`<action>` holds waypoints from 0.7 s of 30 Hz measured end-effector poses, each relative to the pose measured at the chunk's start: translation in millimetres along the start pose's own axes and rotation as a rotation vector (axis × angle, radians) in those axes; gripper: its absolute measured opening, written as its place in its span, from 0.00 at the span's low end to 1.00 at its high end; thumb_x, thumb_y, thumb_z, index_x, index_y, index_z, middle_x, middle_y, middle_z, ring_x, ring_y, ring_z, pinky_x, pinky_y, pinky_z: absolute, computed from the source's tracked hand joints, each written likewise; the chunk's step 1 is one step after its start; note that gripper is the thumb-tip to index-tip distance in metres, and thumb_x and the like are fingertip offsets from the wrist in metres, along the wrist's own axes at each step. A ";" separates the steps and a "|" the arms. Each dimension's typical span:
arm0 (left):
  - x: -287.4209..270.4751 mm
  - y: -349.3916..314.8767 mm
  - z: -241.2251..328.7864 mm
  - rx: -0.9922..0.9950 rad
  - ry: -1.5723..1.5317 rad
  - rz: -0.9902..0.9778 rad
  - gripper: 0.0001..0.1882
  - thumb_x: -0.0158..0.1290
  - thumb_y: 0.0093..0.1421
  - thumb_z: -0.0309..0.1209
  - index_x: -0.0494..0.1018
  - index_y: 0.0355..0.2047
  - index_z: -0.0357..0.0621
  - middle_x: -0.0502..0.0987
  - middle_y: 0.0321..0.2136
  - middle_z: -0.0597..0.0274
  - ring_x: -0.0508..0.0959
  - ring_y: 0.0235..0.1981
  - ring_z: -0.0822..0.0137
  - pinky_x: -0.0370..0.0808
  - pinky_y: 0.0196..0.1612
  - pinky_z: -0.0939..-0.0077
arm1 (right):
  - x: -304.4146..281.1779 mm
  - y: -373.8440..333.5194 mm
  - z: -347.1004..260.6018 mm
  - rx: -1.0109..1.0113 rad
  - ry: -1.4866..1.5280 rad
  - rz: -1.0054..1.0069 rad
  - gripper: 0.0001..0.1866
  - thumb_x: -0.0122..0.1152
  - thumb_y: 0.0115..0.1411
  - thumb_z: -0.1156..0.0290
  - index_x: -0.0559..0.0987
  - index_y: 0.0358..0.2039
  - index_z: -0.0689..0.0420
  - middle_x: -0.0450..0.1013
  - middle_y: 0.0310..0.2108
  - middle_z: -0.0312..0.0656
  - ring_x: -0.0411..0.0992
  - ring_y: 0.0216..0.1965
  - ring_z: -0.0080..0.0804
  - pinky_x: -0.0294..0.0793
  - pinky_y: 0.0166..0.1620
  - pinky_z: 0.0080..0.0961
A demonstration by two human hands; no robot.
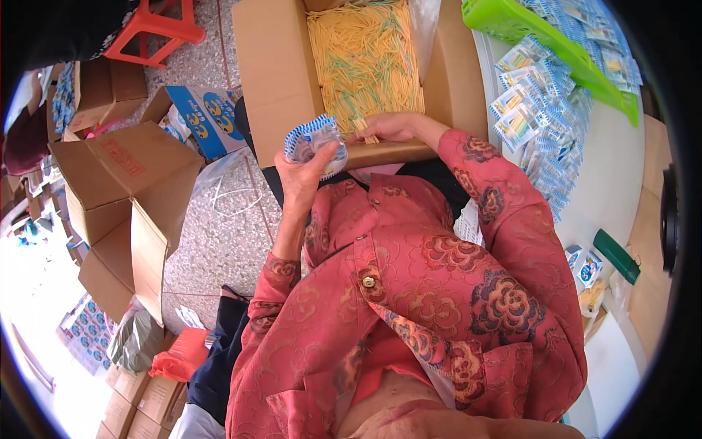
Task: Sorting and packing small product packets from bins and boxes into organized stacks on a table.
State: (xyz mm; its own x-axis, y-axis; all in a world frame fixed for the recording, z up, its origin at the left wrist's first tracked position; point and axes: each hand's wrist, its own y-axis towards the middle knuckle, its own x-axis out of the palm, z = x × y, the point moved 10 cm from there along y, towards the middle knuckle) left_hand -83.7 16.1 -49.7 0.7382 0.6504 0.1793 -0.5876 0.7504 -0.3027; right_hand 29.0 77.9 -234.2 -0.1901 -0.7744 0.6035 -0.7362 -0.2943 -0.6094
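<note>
My left hand (300, 175) is closed around a stack of small clear plastic packets (313, 137) with blue zigzag edges. Just to its right, my right hand (396, 126) pinches a small bunch of thin yellow sticks (367, 132) close to the packets. Both hands are over the near edge of an open cardboard carton (274, 77). Inside the carton lies a heap of loose yellow sticks (365, 55), with some green ones mixed in. On the right, a pile of packets (534, 110) with sticks inside spreads over a white table (607, 161).
A bright green plastic basket (585, 69) with more packets stands at the far right. A dark green object (616, 256) lies nearer on that side. To the left are open cardboard cartons (117, 175), a blue printed box (208, 121), a red stool (157, 28) and a red bag (181, 355).
</note>
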 end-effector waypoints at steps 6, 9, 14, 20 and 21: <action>5.8 -3.5 0.2 0.011 0.037 -0.039 0.10 0.60 0.49 0.22 0.76 0.33 0.36 0.77 0.28 0.66 0.75 0.27 0.78 0.73 0.33 0.82 | 5.8 -24.9 -45.9 -0.158 -0.415 0.363 0.20 0.46 0.63 0.59 0.71 0.49 0.59 0.69 0.48 0.40 0.65 0.50 0.27 0.61 0.52 0.22; 11.3 -5.3 7.0 0.032 0.053 -0.044 0.08 0.60 0.49 0.22 0.76 0.31 0.35 0.77 0.26 0.67 0.74 0.26 0.79 0.73 0.31 0.83 | 23.2 -76.3 -110.5 -0.526 -0.185 0.408 0.17 0.43 0.65 0.60 0.72 0.46 0.56 0.66 0.53 0.43 0.61 0.53 0.26 0.54 0.57 0.24; 24.3 -3.3 6.3 -0.007 0.126 -0.112 0.06 0.60 0.48 0.21 0.77 0.28 0.35 0.77 0.23 0.68 0.73 0.24 0.81 0.72 0.29 0.85 | 92.9 -134.1 -173.5 -0.908 0.046 0.177 0.15 0.40 0.65 0.60 0.71 0.44 0.55 0.65 0.54 0.46 0.56 0.59 0.32 0.49 0.61 0.31; 38.6 -4.0 14.5 0.073 0.206 -0.164 0.07 0.60 0.49 0.22 0.77 0.30 0.35 0.77 0.23 0.68 0.72 0.24 0.82 0.71 0.28 0.85 | 126.2 -154.1 -181.7 -0.937 -0.030 0.106 0.13 0.39 0.66 0.60 0.70 0.38 0.55 0.65 0.53 0.50 0.54 0.61 0.38 0.49 0.62 0.36; 38.8 -3.9 14.5 0.072 0.206 -0.163 0.07 0.60 0.49 0.22 0.77 0.30 0.35 0.77 0.23 0.68 0.72 0.24 0.82 0.71 0.28 0.85 | 126.2 -157.4 -182.4 -0.954 -0.082 0.125 0.13 0.39 0.66 0.60 0.69 0.38 0.55 0.65 0.53 0.50 0.54 0.61 0.38 0.50 0.62 0.36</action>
State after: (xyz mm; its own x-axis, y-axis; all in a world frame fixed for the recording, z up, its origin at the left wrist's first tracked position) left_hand -57.6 40.1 -28.0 0.8723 0.4884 0.0239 -0.4724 0.8544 -0.2164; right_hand 2.4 128.7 31.7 -0.2835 -0.8165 0.5030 -0.9386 0.3437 0.0290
